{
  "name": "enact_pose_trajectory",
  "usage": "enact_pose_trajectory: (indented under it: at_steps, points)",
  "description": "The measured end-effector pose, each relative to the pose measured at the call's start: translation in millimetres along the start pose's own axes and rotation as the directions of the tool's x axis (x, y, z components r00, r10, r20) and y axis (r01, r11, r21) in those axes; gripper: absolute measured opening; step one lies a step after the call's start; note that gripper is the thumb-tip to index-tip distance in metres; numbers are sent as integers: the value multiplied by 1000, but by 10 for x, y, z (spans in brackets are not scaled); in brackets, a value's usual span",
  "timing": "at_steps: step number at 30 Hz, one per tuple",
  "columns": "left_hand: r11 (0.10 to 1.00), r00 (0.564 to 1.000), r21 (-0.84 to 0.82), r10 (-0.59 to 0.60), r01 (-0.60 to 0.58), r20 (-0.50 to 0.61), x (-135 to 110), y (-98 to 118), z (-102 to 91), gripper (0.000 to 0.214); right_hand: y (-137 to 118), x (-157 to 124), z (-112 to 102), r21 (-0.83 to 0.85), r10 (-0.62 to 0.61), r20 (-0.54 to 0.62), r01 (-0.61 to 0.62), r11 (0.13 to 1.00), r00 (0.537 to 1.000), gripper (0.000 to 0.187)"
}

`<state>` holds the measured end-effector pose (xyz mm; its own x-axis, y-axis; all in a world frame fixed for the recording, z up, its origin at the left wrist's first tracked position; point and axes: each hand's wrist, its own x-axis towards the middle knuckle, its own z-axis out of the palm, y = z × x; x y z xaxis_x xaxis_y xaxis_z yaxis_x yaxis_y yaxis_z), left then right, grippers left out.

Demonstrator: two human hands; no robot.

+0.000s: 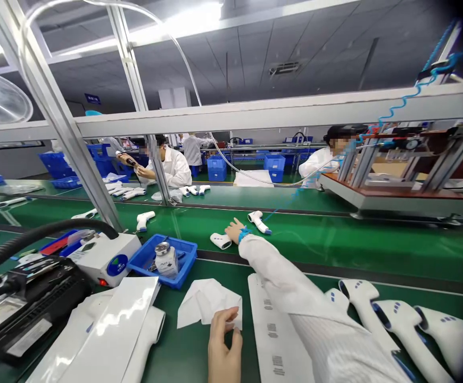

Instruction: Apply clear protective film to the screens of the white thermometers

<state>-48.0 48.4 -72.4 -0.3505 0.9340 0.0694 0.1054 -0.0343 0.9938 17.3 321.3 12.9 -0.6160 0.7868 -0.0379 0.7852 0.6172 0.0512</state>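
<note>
My right hand [235, 231] reaches out over the green conveyor belt, a blue band at its wrist. It is at a white handheld infrared thermometer [221, 241]; the fingers seem to be on it, though the grip is partly hidden. Another white thermometer [258, 221] lies just beyond, to the right. Low in the middle, my left hand [225, 343] has loosely curved fingers, with a gap between thumb and forefinger and nothing visible in it. Its fingertips are at the near edge of a creased white wipe [209, 302]. A white sheet with printed labels [272, 330] lies under my right sleeve.
Several thermometers [399, 314] lie at the right. On the left are a blue tray [183, 266] with a metal-topped bottle [166, 259], a white box device [109, 255] and white sheets [112, 330]. A metal post [75, 143] and a press fixture [399, 199] flank the belt. Co-workers sit opposite.
</note>
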Motion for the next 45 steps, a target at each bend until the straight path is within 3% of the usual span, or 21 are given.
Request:
enact_pose_trajectory:
  at_steps: [5,10,11,12,14,15,16,18,20,21,25,27,30,33,37,45]
  points:
    - [989,992,-77,-127,126,-14,-4,151,22,53,-50,-827,-29,365,198,87,-216,906,976,31]
    - [919,970,-335,-149,208,194,-24,515,234,95,-624,-2072,108,722,151,246,-285,630,957,27]
    - [890,958,-380,-177,253,224,-41,576,281,96,-763,-2308,125,806,110,286,-301,510,952,33]
    - [875,949,-387,-213,292,232,-64,625,319,91,-893,-2524,140,903,68,334,-340,265,940,45]
    - [882,943,-354,-243,313,229,-135,682,365,77,-1107,-2887,175,891,-3,426,-421,-168,905,58]
    - [897,946,-327,-231,298,227,-180,693,373,71,-1185,-3034,198,829,-34,470,-454,-326,882,58]
    - [911,949,-306,-209,276,235,-228,695,374,67,-1244,-3160,226,775,-58,503,-479,-412,863,53]
    - [921,941,-289,-178,263,289,-323,678,367,67,-1307,-3360,281,725,-97,525,-504,-469,845,42]
    - [909,914,-286,-192,303,359,-397,641,365,71,-1317,-3504,317,756,-115,512,-510,-411,851,40]
    - [902,900,-281,-208,328,384,-420,617,367,72,-1307,-3558,323,792,-104,508,-511,-333,855,41]
    - [877,868,-278,-252,392,429,-437,490,376,67,-1194,-3656,291,882,69,435,-440,169,898,27]
    - [863,860,-302,-249,406,445,-426,432,368,65,-1118,-3642,300,854,206,306,-363,372,930,21]
    - [861,863,-323,-225,394,451,-420,393,346,65,-1046,-3577,414,795,353,69,-265,545,933,18]
    - [856,858,-322,-233,404,458,-417,406,331,67,-1062,-3505,595,761,384,-73,-198,618,920,17]
    - [838,837,-321,-256,442,484,-399,427,321,69,-1144,-3441,745,756,395,-145,-156,636,907,18]
    - [830,834,-330,-257,449,489,-385,415,312,68,-1167,-3294,662,810,417,-84,-182,557,905,15]
